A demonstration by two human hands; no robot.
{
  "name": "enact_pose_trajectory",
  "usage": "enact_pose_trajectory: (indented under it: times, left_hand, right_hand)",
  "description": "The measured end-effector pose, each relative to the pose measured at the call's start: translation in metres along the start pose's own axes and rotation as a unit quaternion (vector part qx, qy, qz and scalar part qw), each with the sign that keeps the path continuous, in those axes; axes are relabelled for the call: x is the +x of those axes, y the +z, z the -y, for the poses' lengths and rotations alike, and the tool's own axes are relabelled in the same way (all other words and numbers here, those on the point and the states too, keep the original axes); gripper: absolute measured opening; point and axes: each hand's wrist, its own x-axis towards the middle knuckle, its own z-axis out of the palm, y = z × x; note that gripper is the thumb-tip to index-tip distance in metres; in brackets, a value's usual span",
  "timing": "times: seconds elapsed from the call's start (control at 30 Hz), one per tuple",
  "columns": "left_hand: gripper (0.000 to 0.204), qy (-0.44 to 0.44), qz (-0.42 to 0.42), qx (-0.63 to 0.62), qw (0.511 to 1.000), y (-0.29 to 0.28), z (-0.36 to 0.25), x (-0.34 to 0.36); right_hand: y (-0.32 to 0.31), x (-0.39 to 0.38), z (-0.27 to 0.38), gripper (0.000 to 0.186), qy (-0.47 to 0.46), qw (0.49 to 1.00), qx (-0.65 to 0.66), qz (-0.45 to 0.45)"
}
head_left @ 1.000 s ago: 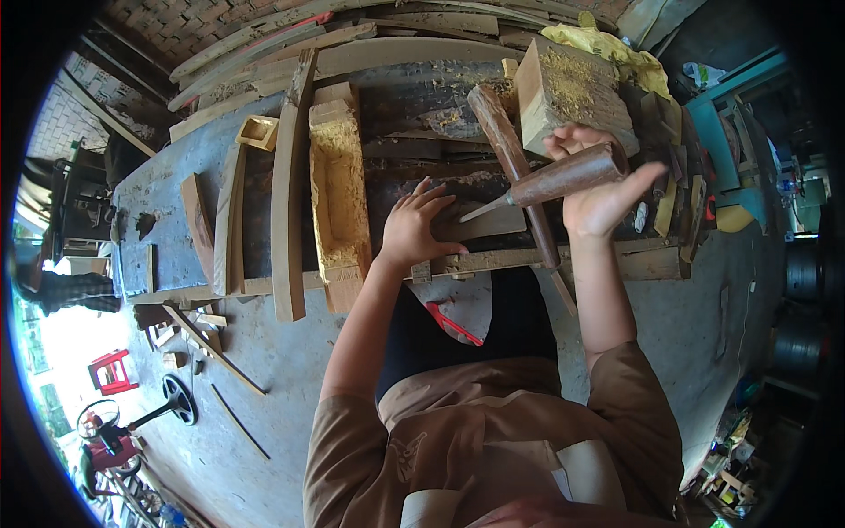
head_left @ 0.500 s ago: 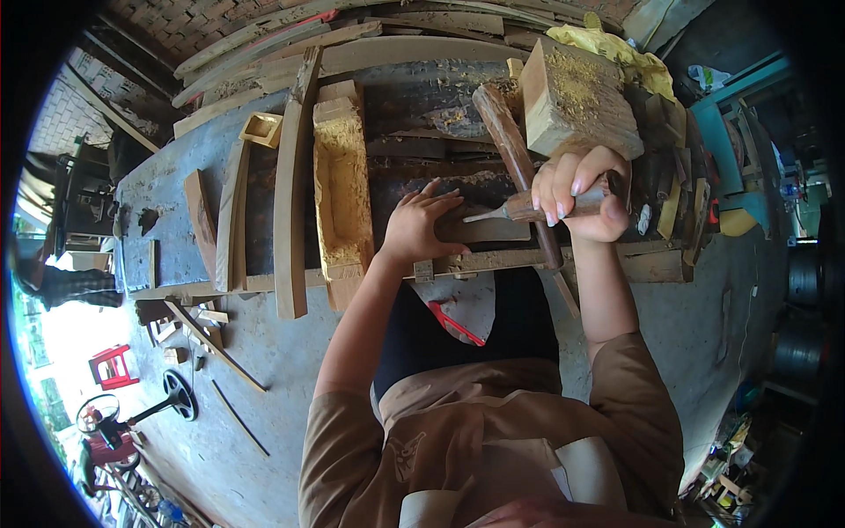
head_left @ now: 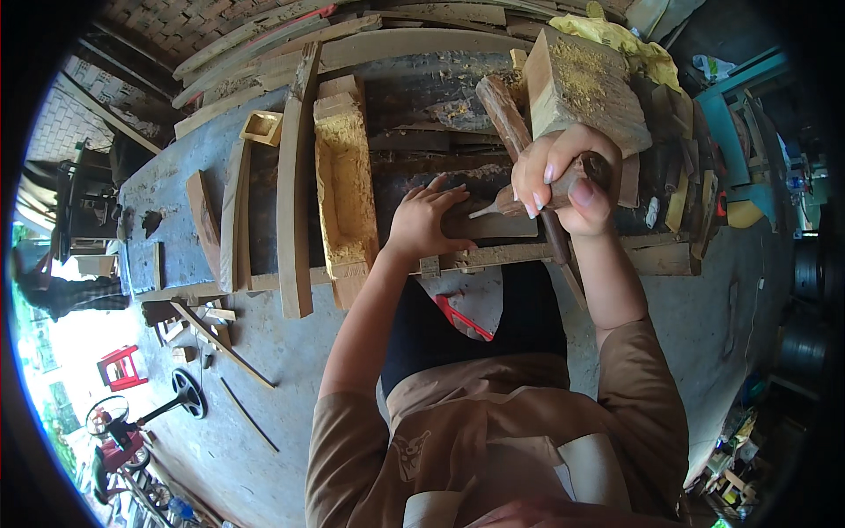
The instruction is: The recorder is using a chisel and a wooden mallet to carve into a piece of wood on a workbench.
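Observation:
My left hand (head_left: 422, 220) lies with fingers spread on the near part of a flat wooden board (head_left: 502, 229). My right hand (head_left: 563, 180) is wrapped around the thick brown handle of a chisel (head_left: 515, 201), whose narrow tip points left toward the board, just right of my left hand. A long wooden bar like a mallet (head_left: 503, 113) lies diagonally beneath the chisel and past the bench edge. A hollowed wooden block (head_left: 339, 194), yellowish and shaving-covered, sits left of my hands. A big wood block (head_left: 581, 88) topped with shavings stands behind my right hand.
A small hollowed piece (head_left: 262, 128) and long strips (head_left: 290, 238) lie on the bench (head_left: 167, 207). Planks (head_left: 405, 22) line the back, with a yellow sack (head_left: 616, 48). Below left are floor offcuts (head_left: 211, 339), a red stool (head_left: 123, 370) and a wheeled machine (head_left: 114, 440).
A second ago my right hand was loose with palm up under the chisel handle; its fingers have since closed over the handle. My left hand has stayed on the board.

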Motion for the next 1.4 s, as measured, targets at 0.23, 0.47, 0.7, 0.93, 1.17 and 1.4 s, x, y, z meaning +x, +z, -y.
enact_pose_trajectory:
  times: [0.23, 0.47, 0.7, 0.93, 1.17, 1.4]
  left_hand:
    - [0.075, 0.003, -0.006, -0.007, 1.000, 0.000, 0.001, -0.001]
    - [0.074, 0.003, -0.005, 0.000, 1.000, 0.000, 0.000, 0.000]
    - [0.074, 0.002, -0.008, -0.008, 1.000, 0.001, 0.001, 0.000]
    - [0.074, 0.006, -0.006, -0.009, 1.000, -0.001, 0.000, 0.000]
    - [0.074, 0.001, -0.003, -0.007, 1.000, -0.001, 0.000, -0.001]
    - [0.074, 0.001, -0.004, -0.005, 1.000, -0.001, 0.000, -0.001]
  right_hand:
    - [-0.012, 0.002, -0.002, 0.031, 0.011, 0.999, 0.027, 0.014]
    - [-0.020, 0.001, 0.000, 0.028, -0.003, 1.000, 0.021, 0.016]
    - [-0.032, 0.000, -0.003, 0.026, -0.005, 0.999, 0.043, 0.002]
    - [-0.040, -0.010, -0.002, 0.027, -0.014, 0.997, 0.058, -0.046]
    - [-0.047, -0.019, -0.006, 0.029, -0.011, 0.994, 0.055, -0.091]
    - [-0.044, -0.023, -0.012, 0.028, -0.006, 0.994, 0.057, -0.098]
